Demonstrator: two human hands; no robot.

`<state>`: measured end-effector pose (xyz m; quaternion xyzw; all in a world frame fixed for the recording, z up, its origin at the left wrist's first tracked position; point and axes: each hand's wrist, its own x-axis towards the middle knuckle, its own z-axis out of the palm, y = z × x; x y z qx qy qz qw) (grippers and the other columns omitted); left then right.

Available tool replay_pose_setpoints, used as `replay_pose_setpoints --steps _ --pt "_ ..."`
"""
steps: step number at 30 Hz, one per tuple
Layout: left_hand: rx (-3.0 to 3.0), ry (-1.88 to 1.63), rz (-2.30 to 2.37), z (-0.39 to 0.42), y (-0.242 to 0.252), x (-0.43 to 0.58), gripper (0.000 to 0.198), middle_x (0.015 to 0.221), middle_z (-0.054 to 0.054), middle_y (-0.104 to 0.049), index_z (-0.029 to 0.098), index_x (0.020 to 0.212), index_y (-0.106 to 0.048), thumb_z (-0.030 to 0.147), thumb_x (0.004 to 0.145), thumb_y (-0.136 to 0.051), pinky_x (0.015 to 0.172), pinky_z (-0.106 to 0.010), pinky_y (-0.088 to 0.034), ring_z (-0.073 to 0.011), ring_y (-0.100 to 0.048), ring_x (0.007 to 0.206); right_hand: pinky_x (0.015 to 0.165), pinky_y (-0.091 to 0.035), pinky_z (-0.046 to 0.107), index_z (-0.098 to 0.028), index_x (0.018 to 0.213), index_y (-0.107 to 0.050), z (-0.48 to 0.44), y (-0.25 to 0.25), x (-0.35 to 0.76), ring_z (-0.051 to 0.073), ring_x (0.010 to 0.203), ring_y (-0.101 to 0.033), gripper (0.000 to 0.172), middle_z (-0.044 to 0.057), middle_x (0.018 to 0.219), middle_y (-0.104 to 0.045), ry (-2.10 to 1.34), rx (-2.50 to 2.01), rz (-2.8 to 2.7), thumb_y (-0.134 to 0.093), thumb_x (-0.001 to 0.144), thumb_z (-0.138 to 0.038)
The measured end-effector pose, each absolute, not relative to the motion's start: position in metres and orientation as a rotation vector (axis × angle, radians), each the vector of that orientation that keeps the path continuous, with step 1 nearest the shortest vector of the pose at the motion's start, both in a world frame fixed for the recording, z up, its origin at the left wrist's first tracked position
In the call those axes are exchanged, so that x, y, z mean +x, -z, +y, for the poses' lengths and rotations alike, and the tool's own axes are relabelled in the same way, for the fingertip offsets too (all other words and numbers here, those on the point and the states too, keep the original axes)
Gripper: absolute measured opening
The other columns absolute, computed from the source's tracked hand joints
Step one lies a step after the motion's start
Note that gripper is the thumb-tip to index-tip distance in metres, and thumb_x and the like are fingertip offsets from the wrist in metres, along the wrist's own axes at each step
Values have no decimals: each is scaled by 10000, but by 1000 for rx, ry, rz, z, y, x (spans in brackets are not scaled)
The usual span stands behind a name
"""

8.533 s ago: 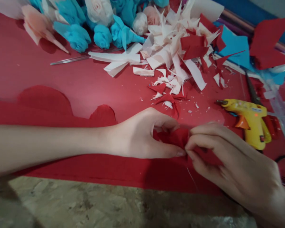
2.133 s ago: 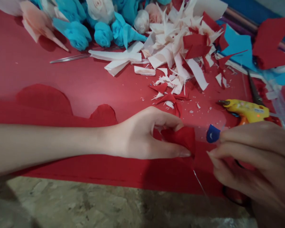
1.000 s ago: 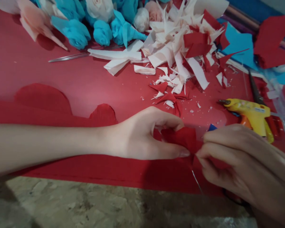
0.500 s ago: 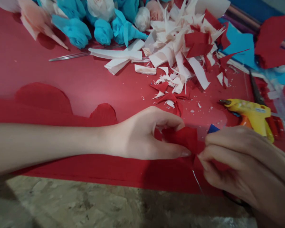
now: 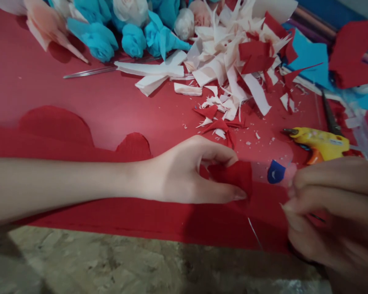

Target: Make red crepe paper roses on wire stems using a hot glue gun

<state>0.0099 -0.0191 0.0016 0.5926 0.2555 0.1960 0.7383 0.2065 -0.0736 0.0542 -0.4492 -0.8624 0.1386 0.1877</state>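
Near the table's front edge, my left hand (image 5: 190,175) pinches a small piece of red crepe paper (image 5: 233,175) between thumb and curled fingers. A thin pale thread or wire (image 5: 254,230) slants down just below that piece. To the right, my right hand (image 5: 334,208) is closed, thumb pressed to fingertips, apart from the paper. Whatever those fingers hold is hidden. A small dark blue piece (image 5: 276,171) with a white mark lies between the two hands. Under my left forearm spreads a larger sheet of red crepe paper (image 5: 61,143) with rounded parts.
A yellow glue gun (image 5: 323,141) lies beyond my right hand. White and red paper scraps (image 5: 230,65) are heaped at the back, beside blue and pale paper flowers (image 5: 135,41). Thin metal rods (image 5: 90,73) lie to the left of the heap. The red table (image 5: 159,118) ends at a stone-patterned floor (image 5: 110,261).
My right hand has moved right, away from the red paper in my left hand, uncovering the dark blue piece. My left hand has stayed almost still.
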Motion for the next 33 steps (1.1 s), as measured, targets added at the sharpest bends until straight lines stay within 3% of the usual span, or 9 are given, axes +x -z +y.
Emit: replay_pose_setpoints --steps 9,15,23,33 --pt "1365 -437 564 -18 0 10 93 696 -32 -615 77 740 -595 169 736 -592 595 -228 -480 -137 -591 656 743 -396 212 -172 860 -534 -64 -52 199 89 749 -499 133 9 839 -535 -381 -1129 -2526 -488 791 -68" --pt "1388 -456 559 -18 0 10 95 683 -33 -608 68 728 -591 162 733 -587 582 -233 -477 -137 -583 644 866 -376 206 -155 913 -494 -64 -48 203 95 859 -480 91 20 882 -511 -358 -1066 -2677 -435 852 -121" --pt "1392 -440 542 -18 0 10 93 688 -42 -607 75 725 -581 167 735 -584 589 -245 -479 -141 -577 641 735 -384 274 -129 890 -481 -62 -49 202 121 799 -460 100 39 885 -486 -418 -1006 -2727 -453 818 -66" --pt "1459 -396 556 -17 -1 10 78 691 -28 -612 82 749 -595 156 731 -577 566 -224 -465 -131 -579 636 775 -351 271 -153 866 -467 -67 -43 203 120 861 -442 123 23 901 -463 -318 -1053 -2801 -481 784 -62"
